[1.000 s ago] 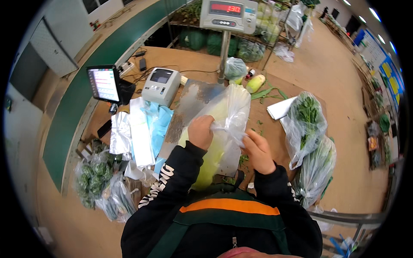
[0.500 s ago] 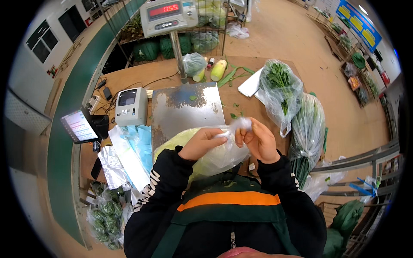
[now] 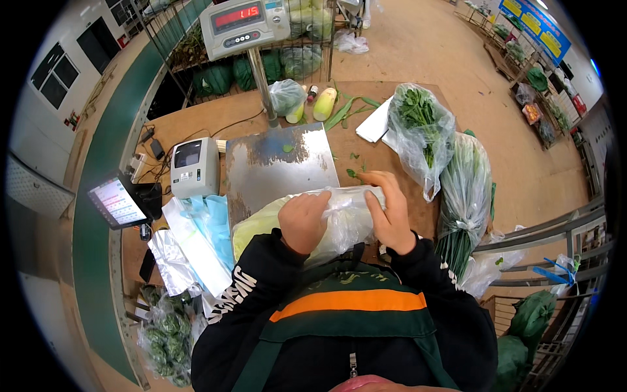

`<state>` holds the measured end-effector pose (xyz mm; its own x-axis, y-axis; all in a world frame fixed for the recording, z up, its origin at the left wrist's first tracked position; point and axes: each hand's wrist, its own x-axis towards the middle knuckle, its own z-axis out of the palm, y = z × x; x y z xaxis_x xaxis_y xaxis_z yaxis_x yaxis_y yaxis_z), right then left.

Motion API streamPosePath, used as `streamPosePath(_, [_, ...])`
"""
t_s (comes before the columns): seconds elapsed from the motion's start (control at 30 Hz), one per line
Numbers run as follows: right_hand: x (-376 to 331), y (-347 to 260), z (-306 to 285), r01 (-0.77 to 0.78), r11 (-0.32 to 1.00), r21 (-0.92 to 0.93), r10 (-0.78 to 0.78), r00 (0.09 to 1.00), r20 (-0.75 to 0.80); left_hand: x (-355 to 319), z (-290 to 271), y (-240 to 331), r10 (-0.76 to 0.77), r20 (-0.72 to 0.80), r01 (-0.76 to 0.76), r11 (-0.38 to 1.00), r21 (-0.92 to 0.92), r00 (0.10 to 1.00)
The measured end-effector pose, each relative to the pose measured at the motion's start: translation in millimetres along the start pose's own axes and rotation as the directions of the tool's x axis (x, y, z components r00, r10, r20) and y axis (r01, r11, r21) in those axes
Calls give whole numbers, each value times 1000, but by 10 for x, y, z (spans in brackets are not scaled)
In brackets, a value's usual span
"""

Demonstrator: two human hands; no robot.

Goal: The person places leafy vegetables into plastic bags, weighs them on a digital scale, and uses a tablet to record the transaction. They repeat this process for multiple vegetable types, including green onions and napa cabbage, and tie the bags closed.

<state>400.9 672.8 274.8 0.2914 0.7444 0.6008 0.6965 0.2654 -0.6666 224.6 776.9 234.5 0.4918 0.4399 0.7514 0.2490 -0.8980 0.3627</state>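
Note:
A clear plastic bag [image 3: 346,222] with pale yellow-green leafy produce [image 3: 261,219] inside lies against the near edge of the metal scale plate [image 3: 281,166], close to my apron. My left hand [image 3: 304,221] is closed on the bag's top, its back toward me and its fingertips partly hidden. At the bag's right end, my right hand [image 3: 392,212] grips the plastic between thumb and fingers. A taut edge of film stretches between both hands. I cannot make out whether the bag's neck is tied.
A scale display [image 3: 245,26] stands on a post behind the plate. Left are a label printer [image 3: 194,168], a tablet screen [image 3: 117,199] and blue and white sheets [image 3: 208,225]. Bagged greens [image 3: 421,124] and wrapped long-stemmed vegetables [image 3: 465,189] lie right. Pale green vegetables [image 3: 324,104] sit beyond.
My hands have gone from pinching a gathered twist of plastic close together to holding the bag farther apart, with the film spread between them. The scale's red reading has changed.

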Motion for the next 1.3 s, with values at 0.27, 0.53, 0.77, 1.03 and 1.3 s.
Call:
streamPosePath(0.27, [74, 113, 275, -375, 890, 258, 274, 895, 353, -57, 7, 142, -318, -2, 315, 942, -113, 948])
streamPosePath(0.53, [245, 133, 272, 246, 969, -13, -240, 954, 181, -68, 26, 325, -455, -5, 430, 846, -315, 891])
streamPosePath(0.77, [671, -671, -433, 86, 996, 22, -83, 993, -89, -56, 25, 273, -254, 297, 324, 921, -217, 920])
streamPosePath(1.03, [41, 603, -86, 163, 987, -15, -119, 779, 615, -137, -553, -311, -308, -251, 344, 932, 113, 918])
streamPosePath(1.3, [-300, 594, -1128, -340, 891, 300, 437, 821, -368, 890, -851, -191, -724, -108, 633, 657, -409, 682])
